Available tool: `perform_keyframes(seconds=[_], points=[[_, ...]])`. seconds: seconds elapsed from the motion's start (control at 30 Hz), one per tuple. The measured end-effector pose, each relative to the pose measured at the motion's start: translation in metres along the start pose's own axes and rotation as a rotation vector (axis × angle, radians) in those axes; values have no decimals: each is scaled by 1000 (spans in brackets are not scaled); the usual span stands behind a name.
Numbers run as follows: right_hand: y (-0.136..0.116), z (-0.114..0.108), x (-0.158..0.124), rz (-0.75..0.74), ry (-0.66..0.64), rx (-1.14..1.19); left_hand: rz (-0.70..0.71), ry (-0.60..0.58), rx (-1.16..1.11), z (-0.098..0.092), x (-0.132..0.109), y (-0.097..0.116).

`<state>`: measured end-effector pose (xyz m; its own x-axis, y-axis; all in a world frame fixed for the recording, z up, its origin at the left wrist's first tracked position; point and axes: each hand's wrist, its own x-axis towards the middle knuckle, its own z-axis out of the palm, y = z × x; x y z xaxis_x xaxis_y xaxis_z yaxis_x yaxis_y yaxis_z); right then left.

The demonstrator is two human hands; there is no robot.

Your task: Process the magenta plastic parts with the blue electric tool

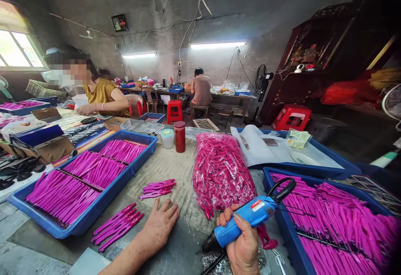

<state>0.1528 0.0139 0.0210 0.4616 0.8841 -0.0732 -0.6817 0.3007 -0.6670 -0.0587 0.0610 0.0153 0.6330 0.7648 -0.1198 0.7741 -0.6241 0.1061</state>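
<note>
My right hand (242, 241) grips a blue electric screwdriver (241, 220), its black nose tilted down to the left toward the table and a black cord trailing from it. My left hand (161, 222) lies flat on the tabletop with its fingers spread, holding nothing. Left of that hand is a row of magenta sticks with darker ends (117, 227). Just beyond its fingertips lies a smaller group of the same sticks (157, 188). A clear plastic bag (222, 170) full of dark pink pieces stands beyond the screwdriver. One loose dark pink piece (267, 239) shows beside my right hand.
Blue trays of magenta sticks flank me, one at left (59, 234) and one at right (282, 220). A red jar (180, 137) and a white tub (167, 140) stand behind. At left sits a co-worker in a yellow top (100, 93); another person (201, 89) sits farther back.
</note>
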Motion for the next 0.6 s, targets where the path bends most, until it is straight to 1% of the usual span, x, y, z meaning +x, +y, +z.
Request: perform_keyframes(seconds=[0.13, 0.2, 0.3, 0.43, 0.5, 0.6], points=[[-1, 1, 0, -23, -13, -16, 5, -50, -17, -6, -16, 7], [-1, 1, 0, -21, -21, -12, -38, -57, -26, -8, -24, 8], [-1, 1, -1, -15, -34, 4, -144, -62, -29, -9, -31, 9], [-1, 0, -1, -15, -28, 8, -257, -44, -18, -7, -33, 11], [-1, 0, -1, -10, -25, 8, -267, -38, -21, -6, -32, 14], [-1, 1, 0, -1, -27, 6, -227, -51, -48, -3, -30, 19]])
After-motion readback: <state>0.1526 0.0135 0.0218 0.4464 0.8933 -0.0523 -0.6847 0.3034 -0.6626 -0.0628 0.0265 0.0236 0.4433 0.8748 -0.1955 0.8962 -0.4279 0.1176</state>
